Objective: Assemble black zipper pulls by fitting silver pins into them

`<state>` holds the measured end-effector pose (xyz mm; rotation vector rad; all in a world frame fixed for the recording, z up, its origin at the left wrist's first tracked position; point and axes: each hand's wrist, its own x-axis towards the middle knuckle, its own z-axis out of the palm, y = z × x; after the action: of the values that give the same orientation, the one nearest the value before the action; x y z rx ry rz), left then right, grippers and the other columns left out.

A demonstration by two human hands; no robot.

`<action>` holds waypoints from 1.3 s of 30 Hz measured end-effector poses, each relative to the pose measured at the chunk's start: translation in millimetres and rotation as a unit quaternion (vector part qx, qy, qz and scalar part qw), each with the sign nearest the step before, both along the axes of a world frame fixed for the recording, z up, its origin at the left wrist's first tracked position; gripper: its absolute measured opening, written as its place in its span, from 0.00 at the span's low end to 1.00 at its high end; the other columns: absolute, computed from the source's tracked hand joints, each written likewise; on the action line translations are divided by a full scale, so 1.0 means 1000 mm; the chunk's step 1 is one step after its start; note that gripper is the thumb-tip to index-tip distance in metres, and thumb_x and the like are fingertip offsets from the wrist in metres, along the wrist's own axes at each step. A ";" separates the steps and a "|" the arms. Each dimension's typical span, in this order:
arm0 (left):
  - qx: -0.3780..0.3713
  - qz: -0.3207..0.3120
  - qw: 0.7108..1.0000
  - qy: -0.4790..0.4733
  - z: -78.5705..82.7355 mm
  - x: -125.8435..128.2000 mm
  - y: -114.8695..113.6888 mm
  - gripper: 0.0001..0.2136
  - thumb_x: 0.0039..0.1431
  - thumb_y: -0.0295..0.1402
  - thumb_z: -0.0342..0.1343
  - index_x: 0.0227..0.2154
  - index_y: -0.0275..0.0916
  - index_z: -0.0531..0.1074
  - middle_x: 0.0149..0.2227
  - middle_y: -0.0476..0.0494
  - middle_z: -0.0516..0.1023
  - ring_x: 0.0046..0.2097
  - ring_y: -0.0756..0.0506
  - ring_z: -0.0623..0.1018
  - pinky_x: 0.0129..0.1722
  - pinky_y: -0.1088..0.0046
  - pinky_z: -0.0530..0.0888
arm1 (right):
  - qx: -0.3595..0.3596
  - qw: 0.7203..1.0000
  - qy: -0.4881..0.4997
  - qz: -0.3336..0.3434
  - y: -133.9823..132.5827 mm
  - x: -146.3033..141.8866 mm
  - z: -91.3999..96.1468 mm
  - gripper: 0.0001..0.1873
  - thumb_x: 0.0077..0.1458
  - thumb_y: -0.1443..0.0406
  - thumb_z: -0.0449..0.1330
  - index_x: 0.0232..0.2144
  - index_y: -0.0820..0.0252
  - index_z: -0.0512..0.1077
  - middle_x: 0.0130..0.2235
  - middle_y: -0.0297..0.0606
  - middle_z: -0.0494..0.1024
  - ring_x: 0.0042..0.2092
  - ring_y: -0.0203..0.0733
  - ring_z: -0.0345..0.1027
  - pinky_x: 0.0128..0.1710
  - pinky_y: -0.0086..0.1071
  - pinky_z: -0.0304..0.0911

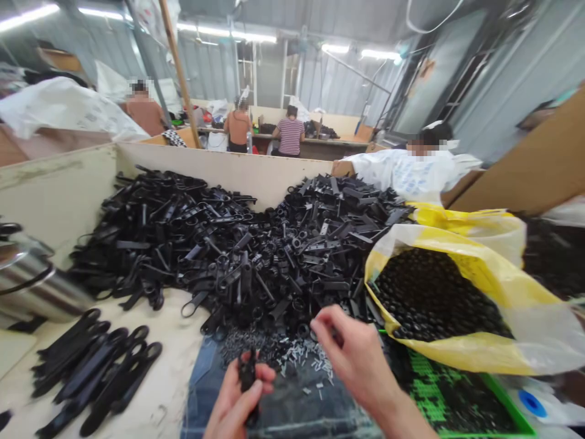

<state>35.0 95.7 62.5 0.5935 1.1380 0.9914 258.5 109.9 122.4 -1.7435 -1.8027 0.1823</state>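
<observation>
My left hand (238, 399) is wrapped around a black plastic part (247, 372), held upright over a dark blue cloth (283, 414). My right hand (350, 341) hovers to the right of it with thumb and fingers pinched. Whatever those fingers hold, if anything, is too small or hidden to make out. Between and beyond the hands lie small silvery pins (315, 360) and a patch of tiny dark metal pieces (235, 344), both on the cloth. Behind them rises a large heap of black plastic parts (219, 238), many with ring-shaped ends.
Several long black pieces with ringed ends (98, 372) lie in a row at left, below a steel container (41, 286). A yellow-white sack (512, 305) of small black pieces leans at right over a green tray (498, 396). Other people (289, 134) work beyond the board (205, 157).
</observation>
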 end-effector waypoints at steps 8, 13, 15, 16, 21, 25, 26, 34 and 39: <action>-0.029 0.093 0.987 -0.127 -0.003 0.012 -0.011 0.29 0.46 0.45 0.73 0.50 0.44 0.74 0.53 0.42 0.80 0.61 0.38 0.73 0.57 0.65 0.70 | 0.146 0.980 0.015 0.137 -0.034 -0.088 -0.047 0.18 0.73 0.62 0.48 0.45 0.57 0.78 0.30 0.37 0.78 0.26 0.37 0.75 0.24 0.26 0.63; -0.040 0.119 0.984 -0.124 0.005 0.000 -0.011 0.25 0.47 0.43 0.73 0.48 0.43 0.76 0.52 0.41 0.81 0.59 0.37 0.74 0.60 0.61 0.69 | 0.080 0.969 0.117 0.205 -0.049 -0.081 -0.063 0.19 0.70 0.57 0.54 0.58 0.55 0.73 0.39 0.41 0.79 0.29 0.36 0.78 0.28 0.23 0.72; -0.032 0.124 0.984 -0.126 0.008 0.000 -0.011 0.24 0.47 0.43 0.73 0.47 0.43 0.77 0.52 0.41 0.81 0.60 0.37 0.73 0.60 0.62 0.68 | 0.093 0.959 0.167 0.207 -0.052 -0.079 -0.072 0.21 0.70 0.60 0.55 0.62 0.53 0.70 0.41 0.41 0.80 0.32 0.37 0.78 0.31 0.23 0.73; -0.032 0.121 0.983 -0.131 0.009 0.001 -0.011 0.23 0.47 0.43 0.73 0.47 0.43 0.78 0.52 0.41 0.82 0.60 0.37 0.73 0.61 0.62 0.67 | 0.089 0.956 0.192 0.203 -0.053 -0.078 -0.074 0.21 0.69 0.62 0.56 0.63 0.52 0.69 0.41 0.40 0.81 0.32 0.37 0.78 0.31 0.23 0.73; -0.024 0.067 0.986 -0.149 0.012 -0.001 -0.011 0.26 0.48 0.44 0.73 0.50 0.42 0.78 0.49 0.39 0.82 0.59 0.35 0.74 0.59 0.60 0.66 | 0.008 0.951 0.257 0.171 -0.050 -0.072 -0.065 0.21 0.65 0.68 0.61 0.59 0.46 0.74 0.35 0.34 0.80 0.28 0.36 0.73 0.28 0.24 0.69; 0.015 0.016 0.990 -0.142 0.010 -0.008 -0.012 0.22 0.52 0.44 0.71 0.48 0.44 0.78 0.44 0.44 0.82 0.52 0.40 0.76 0.55 0.65 0.66 | 0.035 0.937 0.275 0.214 -0.049 -0.072 -0.055 0.25 0.62 0.71 0.63 0.59 0.46 0.74 0.38 0.36 0.81 0.30 0.36 0.75 0.29 0.24 0.71; 0.028 0.003 0.990 -0.139 0.009 -0.009 -0.013 0.20 0.53 0.45 0.70 0.47 0.44 0.79 0.43 0.44 0.82 0.49 0.41 0.76 0.54 0.66 0.67 | 0.040 0.935 0.276 0.221 -0.050 -0.074 -0.056 0.26 0.62 0.72 0.63 0.59 0.46 0.74 0.39 0.36 0.82 0.31 0.36 0.75 0.30 0.24 0.71; 0.025 0.006 0.993 -0.111 -0.002 -0.003 -0.021 0.20 0.55 0.49 0.67 0.45 0.42 0.78 0.44 0.44 0.80 0.50 0.41 0.75 0.55 0.66 0.67 | 0.061 0.936 0.272 0.213 -0.055 -0.083 -0.065 0.30 0.61 0.74 0.63 0.61 0.46 0.71 0.44 0.38 0.82 0.36 0.37 0.79 0.35 0.23 0.74; 0.023 0.024 0.995 -0.095 0.000 -0.003 -0.024 0.19 0.56 0.48 0.67 0.47 0.44 0.78 0.47 0.44 0.81 0.54 0.42 0.75 0.57 0.69 0.66 | 0.077 0.940 0.310 0.121 -0.063 -0.094 -0.067 0.19 0.62 0.68 0.64 0.54 0.48 0.78 0.33 0.36 0.80 0.28 0.36 0.73 0.27 0.25 0.70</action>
<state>32.1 71.4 62.2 0.5002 0.9670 1.0931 164.5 47.0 55.3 -1.1673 -1.4953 0.6028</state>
